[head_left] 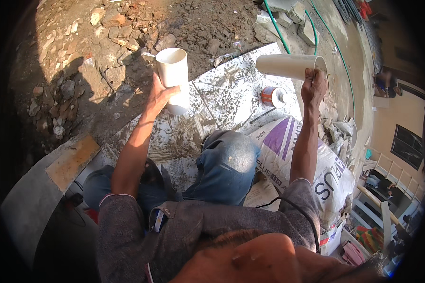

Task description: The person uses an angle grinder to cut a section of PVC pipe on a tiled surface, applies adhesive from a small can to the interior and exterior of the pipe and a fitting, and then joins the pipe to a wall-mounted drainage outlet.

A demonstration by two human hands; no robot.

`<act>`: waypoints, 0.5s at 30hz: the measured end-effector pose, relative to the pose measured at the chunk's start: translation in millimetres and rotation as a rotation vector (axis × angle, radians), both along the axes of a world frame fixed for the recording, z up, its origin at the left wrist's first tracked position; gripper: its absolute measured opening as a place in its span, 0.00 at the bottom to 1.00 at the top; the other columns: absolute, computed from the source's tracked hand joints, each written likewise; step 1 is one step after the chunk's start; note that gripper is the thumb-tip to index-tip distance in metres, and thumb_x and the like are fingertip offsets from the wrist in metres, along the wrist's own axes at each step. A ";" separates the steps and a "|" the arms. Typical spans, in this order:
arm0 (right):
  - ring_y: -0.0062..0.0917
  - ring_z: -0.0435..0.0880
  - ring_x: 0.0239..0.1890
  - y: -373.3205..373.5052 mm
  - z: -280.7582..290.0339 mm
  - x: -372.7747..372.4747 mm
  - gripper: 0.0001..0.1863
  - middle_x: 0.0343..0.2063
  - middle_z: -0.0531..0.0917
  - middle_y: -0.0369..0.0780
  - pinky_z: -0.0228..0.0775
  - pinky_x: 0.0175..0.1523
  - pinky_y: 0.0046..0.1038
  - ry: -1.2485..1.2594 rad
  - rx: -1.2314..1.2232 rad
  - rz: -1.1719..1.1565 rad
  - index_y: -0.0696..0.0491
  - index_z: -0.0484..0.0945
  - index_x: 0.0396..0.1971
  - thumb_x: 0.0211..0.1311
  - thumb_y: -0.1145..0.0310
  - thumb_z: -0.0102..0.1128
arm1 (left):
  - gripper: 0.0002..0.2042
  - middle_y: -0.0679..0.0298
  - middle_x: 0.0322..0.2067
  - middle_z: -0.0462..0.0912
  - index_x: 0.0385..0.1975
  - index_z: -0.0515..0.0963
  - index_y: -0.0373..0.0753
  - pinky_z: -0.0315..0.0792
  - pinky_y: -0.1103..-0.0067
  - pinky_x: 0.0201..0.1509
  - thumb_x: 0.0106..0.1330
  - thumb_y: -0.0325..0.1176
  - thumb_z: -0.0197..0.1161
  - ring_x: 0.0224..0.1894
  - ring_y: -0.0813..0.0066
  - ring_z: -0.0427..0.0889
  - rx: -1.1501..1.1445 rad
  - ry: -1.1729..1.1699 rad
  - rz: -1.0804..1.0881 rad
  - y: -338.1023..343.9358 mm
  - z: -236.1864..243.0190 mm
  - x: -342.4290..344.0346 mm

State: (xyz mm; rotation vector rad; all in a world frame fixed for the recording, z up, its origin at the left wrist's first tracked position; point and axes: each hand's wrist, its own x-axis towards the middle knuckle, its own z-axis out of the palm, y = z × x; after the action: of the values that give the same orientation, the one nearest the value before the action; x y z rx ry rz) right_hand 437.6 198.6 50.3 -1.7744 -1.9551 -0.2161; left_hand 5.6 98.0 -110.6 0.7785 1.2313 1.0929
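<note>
In my left hand [163, 95] is a short white plastic pipe [174, 80], held nearly upright with its open end up. The fingers wrap round its left side. My right hand [314, 86] grips a second white pipe [286, 66] by its right end, and this one lies almost level in the air. The two pipes are apart from each other. Below the second pipe, a small orange-and-white can [274, 96] with a white top lies on a mud-smeared white board [217, 101].
A large white-and-purple sack [293, 151] lies right of my knee. Rubble and loose stones [113, 52] cover the ground at the far left. A green hose [276, 26] runs down from the top. A curved grey slab [38, 188] stands at the left.
</note>
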 end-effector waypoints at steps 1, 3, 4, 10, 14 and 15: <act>0.41 0.79 0.30 6.3 -5.6 7.4 0.13 0.29 0.82 0.45 0.66 0.42 0.36 -0.185 0.001 0.010 0.54 0.76 0.33 0.67 0.58 0.56 | 0.53 0.48 0.56 0.67 0.67 0.44 0.36 0.73 0.65 0.57 0.45 0.37 0.76 0.57 0.59 0.71 0.056 0.082 -0.033 -2.6 -2.8 4.4; 0.41 0.80 0.33 13.1 -25.7 30.1 0.10 0.26 0.81 0.43 0.64 0.45 0.38 -0.198 0.053 0.029 0.52 0.76 0.34 0.65 0.61 0.55 | 0.54 0.48 0.58 0.65 0.68 0.43 0.36 0.71 0.66 0.59 0.43 0.34 0.76 0.58 0.59 0.71 0.072 -0.039 -0.065 -7.3 10.2 23.7; 0.41 0.80 0.33 13.7 -31.4 34.9 0.10 0.26 0.81 0.43 0.64 0.46 0.39 -0.198 0.041 0.003 0.52 0.75 0.35 0.65 0.60 0.55 | 0.54 0.51 0.59 0.64 0.68 0.43 0.37 0.69 0.66 0.61 0.42 0.32 0.77 0.59 0.59 0.70 0.124 -0.004 -0.064 -10.2 7.5 29.4; 0.43 0.81 0.36 10.3 -55.9 41.0 0.14 0.30 0.83 0.48 0.65 0.48 0.42 -0.138 -0.113 -0.101 0.56 0.74 0.39 0.64 0.60 0.55 | 0.54 0.55 0.63 0.60 0.68 0.45 0.43 0.63 0.68 0.67 0.42 0.28 0.77 0.66 0.62 0.63 0.247 -0.152 -0.156 -27.2 4.3 57.4; 0.44 0.81 0.40 5.1 -41.4 38.1 0.19 0.34 0.84 0.49 0.66 0.49 0.42 -0.249 -0.120 -0.100 0.58 0.77 0.41 0.62 0.57 0.58 | 0.55 0.62 0.65 0.58 0.70 0.46 0.46 0.60 0.68 0.70 0.42 0.28 0.78 0.68 0.67 0.60 0.320 -0.237 -0.209 -35.7 14.0 70.7; 0.45 0.81 0.41 3.7 -36.6 36.5 0.20 0.36 0.83 0.49 0.67 0.49 0.42 -0.236 -0.136 -0.116 0.59 0.77 0.42 0.62 0.56 0.58 | 0.55 0.62 0.65 0.58 0.70 0.47 0.47 0.60 0.69 0.70 0.41 0.28 0.79 0.68 0.67 0.60 0.425 -0.149 -0.232 -34.5 14.1 72.8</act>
State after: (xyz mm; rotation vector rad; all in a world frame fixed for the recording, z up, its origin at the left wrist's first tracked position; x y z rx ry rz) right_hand 474.0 202.3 13.6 -2.0326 -2.0722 -0.3539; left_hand 78.4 63.4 -96.5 1.1099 0.7673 1.2104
